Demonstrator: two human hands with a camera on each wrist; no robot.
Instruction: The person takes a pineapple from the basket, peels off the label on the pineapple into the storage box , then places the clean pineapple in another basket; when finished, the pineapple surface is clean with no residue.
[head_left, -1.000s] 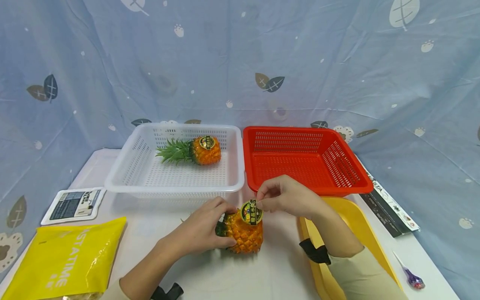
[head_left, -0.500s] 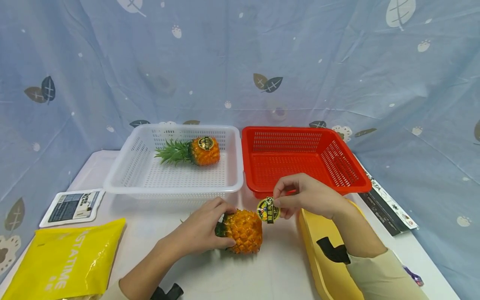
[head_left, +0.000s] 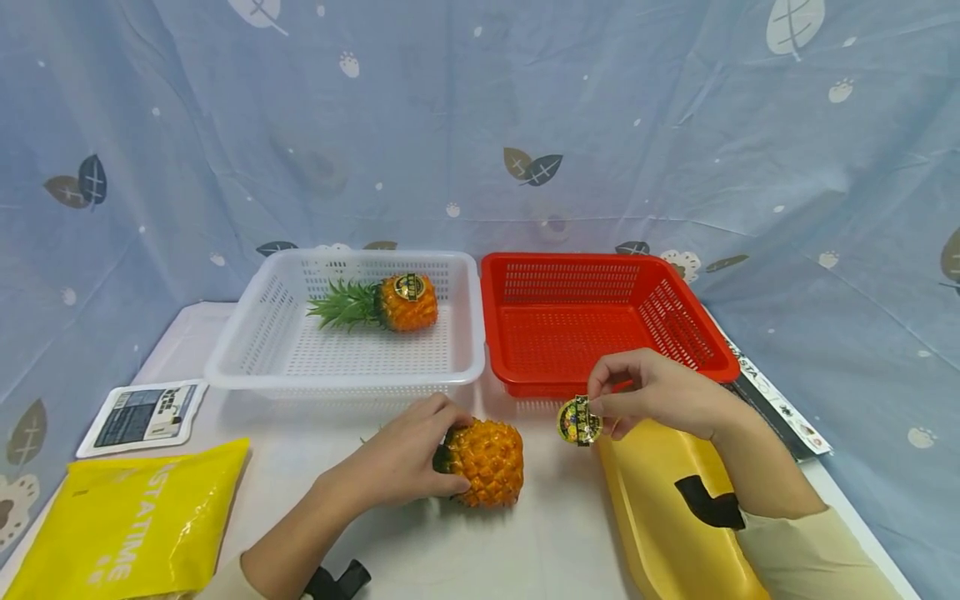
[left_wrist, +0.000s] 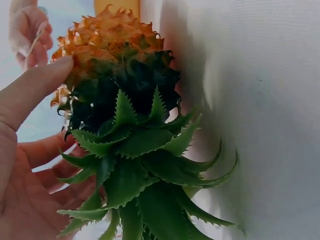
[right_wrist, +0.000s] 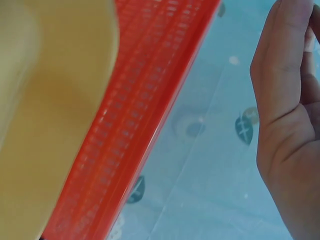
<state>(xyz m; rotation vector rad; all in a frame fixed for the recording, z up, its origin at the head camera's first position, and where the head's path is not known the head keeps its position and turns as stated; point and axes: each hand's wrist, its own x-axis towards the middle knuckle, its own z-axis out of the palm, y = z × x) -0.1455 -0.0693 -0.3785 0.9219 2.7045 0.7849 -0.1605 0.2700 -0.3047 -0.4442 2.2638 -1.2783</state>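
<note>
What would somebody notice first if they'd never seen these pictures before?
Probably the bright orange pineapple at the front, gripped by the person's left hand. Just right of it, the right hand pinches a shiny round sticker. Behind them, the red basket stands out beside a white basket with a second pineapple inside.

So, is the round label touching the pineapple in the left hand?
Apart. The head view shows white tabletop between the round label and the pineapple; the right hand pinches the label clear of the fruit.
</note>
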